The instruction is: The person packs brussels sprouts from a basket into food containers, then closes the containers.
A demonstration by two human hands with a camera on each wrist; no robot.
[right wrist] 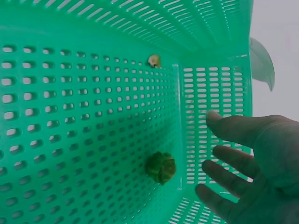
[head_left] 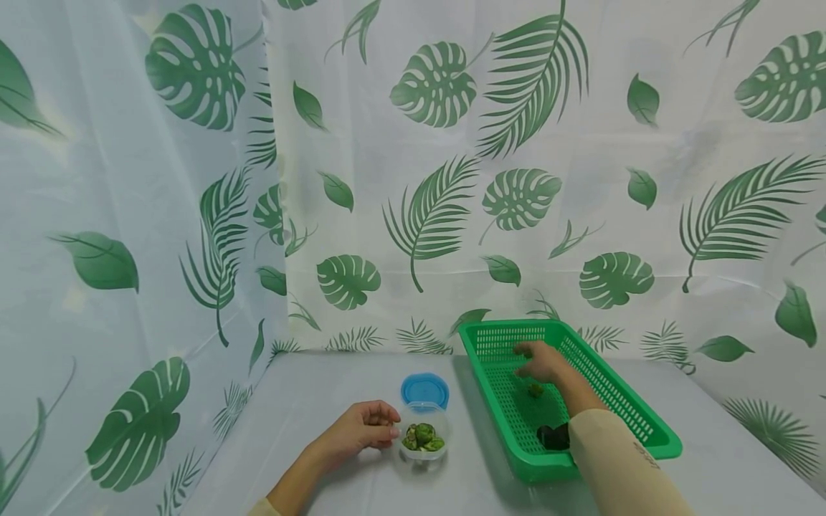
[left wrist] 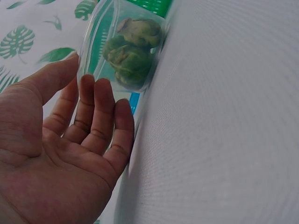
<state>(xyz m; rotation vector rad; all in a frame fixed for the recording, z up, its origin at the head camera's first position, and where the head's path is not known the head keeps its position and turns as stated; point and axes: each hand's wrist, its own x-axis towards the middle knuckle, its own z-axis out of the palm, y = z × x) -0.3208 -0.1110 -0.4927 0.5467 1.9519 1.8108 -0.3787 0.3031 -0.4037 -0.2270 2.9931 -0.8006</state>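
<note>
A small clear plastic tub holding several Brussels sprouts stands on the table. My left hand is beside it, thumb and fingertips at its near left side with the fingers loosely bent; whether they touch the wall is hard to tell. My right hand reaches into the green perforated basket, its fingers spread and holding nothing. Below it a single Brussels sprout lies on the basket floor, apart from the fingers. A small pale scrap lies farther along that floor.
A blue lid lies flat just behind the tub. Near the right sleeve, a dark object shows at the basket's near end, partly hidden. White sheeting with green leaf prints hangs behind and to the left of the table.
</note>
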